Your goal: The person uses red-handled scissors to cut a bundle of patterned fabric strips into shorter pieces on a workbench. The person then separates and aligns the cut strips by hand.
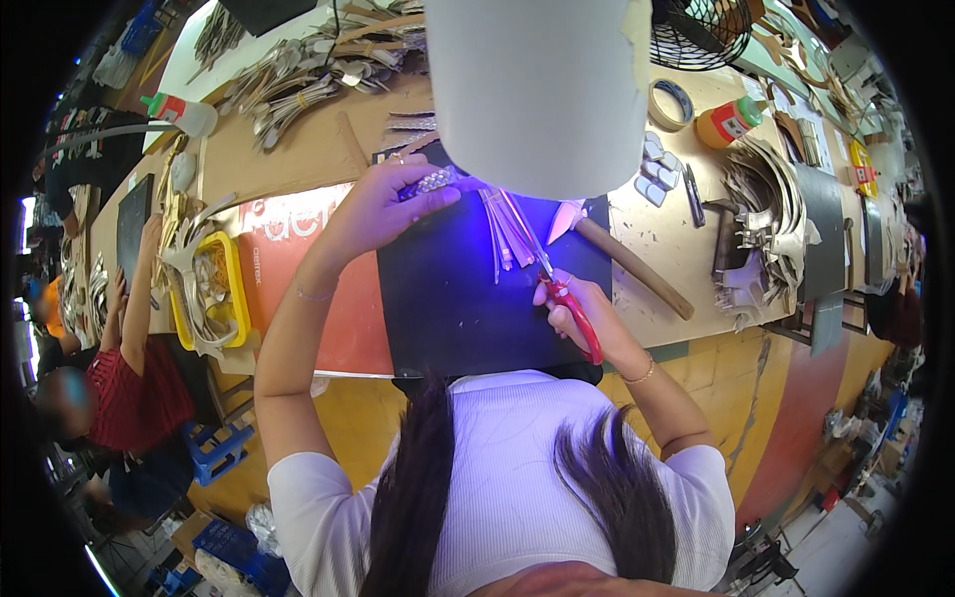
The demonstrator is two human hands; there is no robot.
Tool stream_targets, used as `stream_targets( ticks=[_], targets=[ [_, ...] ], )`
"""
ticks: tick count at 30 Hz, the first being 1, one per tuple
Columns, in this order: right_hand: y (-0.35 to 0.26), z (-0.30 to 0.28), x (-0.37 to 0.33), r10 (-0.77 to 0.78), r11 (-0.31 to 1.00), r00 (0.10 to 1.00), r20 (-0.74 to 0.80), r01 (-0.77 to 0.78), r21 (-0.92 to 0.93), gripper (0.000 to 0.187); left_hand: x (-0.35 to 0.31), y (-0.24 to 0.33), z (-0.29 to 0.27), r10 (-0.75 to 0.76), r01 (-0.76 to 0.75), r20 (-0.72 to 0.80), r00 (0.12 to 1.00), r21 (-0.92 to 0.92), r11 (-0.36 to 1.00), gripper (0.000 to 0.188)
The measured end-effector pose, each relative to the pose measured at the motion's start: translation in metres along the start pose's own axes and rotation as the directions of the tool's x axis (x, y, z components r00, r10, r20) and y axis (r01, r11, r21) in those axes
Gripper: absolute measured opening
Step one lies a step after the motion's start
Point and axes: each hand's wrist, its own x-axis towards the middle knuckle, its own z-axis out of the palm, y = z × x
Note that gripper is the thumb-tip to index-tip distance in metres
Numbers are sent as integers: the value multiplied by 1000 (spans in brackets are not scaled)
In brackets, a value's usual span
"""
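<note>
My left hand [398,204] is closed on a short strip with silver studs [436,180], raised over the far part of the black mat [438,308]. In my right hand [587,310] is a red-handled tool [582,323] with a slim metal front, like scissors or pliers; which of the two I cannot tell. Its tip points away from me, beside several thin pale strips [507,234] lit blue-violet on the mat. Just right of the tool lies a hammer with a wooden handle [637,267]. A large white cylinder [537,90] hides the area beyond my hands.
A yellow basket [242,289] with scraps stands at left, near a red board [318,289]. Green-capped bottles [731,121] [189,114], a tape roll [671,104] and bundled leather strips [776,219] lie around. A person in red [134,383] works at far left.
</note>
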Motion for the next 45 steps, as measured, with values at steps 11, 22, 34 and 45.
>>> stream_targets(
  ticks=[11,22,34,45],
  targets=[
    [-10,-12,-2,18,999,998,59,-15,-48,65,-17,-4,10,77,-76,-83,994,17,997,33],
    [-10,-15,-3,-5,1000,988,154,8,-23,56,-22,-12,26,428,-390,-180,886,210,896,52],
    [-12,-21,-3,-30,993,976,217,54,-106,69,-18,-3,15,325,-321,-30,945,105,941,19],
    [-11,-23,-2,-4,988,972,236,40,-147,73,-18,0,12,280,-278,-7,960,94,956,15]
  ],
)
